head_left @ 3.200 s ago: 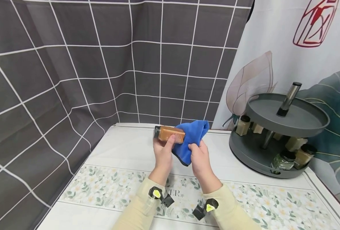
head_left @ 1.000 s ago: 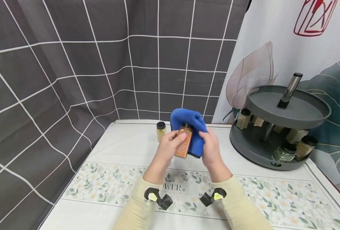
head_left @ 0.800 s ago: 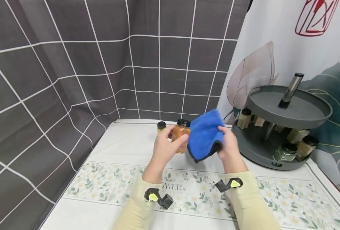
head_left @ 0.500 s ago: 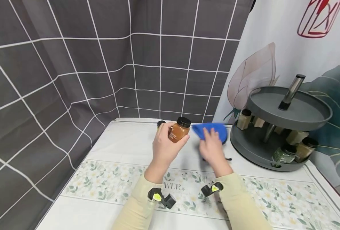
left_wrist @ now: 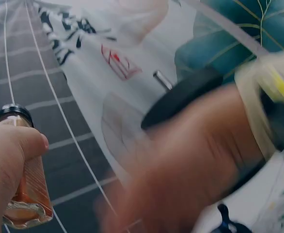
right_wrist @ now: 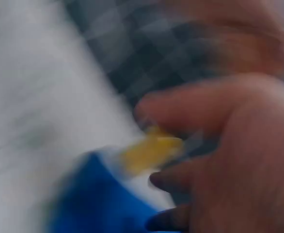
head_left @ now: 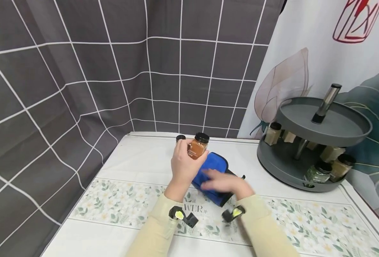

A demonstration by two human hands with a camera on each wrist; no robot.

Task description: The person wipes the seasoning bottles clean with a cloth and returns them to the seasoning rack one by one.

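Note:
My left hand (head_left: 182, 166) grips a spice jar (head_left: 197, 149) of orange-brown powder with a black lid, held nearly upright above the table. In the left wrist view the thumb lies across the jar's glass side (left_wrist: 38, 182). My right hand (head_left: 223, 181), blurred by motion, reaches leftward with fingers extended over a blue cloth (head_left: 217, 162). That cloth, edged in black, lies loosely folded on the table below both hands. Between thumb and fingers of the right hand (right_wrist: 244, 145) nothing is held. Behind the left hand, a yellow jar (right_wrist: 151, 153) stands mostly hidden, its black lid (head_left: 180, 137) showing.
At the right stands a grey two-tier turntable rack (head_left: 282, 171); several spice jars, including one of green herbs (head_left: 317, 173), sit on its lower tier. A white tablecloth (head_left: 138, 157) with a floral band covers the table. A dark checked curtain (head_left: 112, 89) hangs behind.
The jar has turned from lying sideways to nearly upright in my left hand. My right hand has let go of the blue cloth, now on the table, and has swung left.

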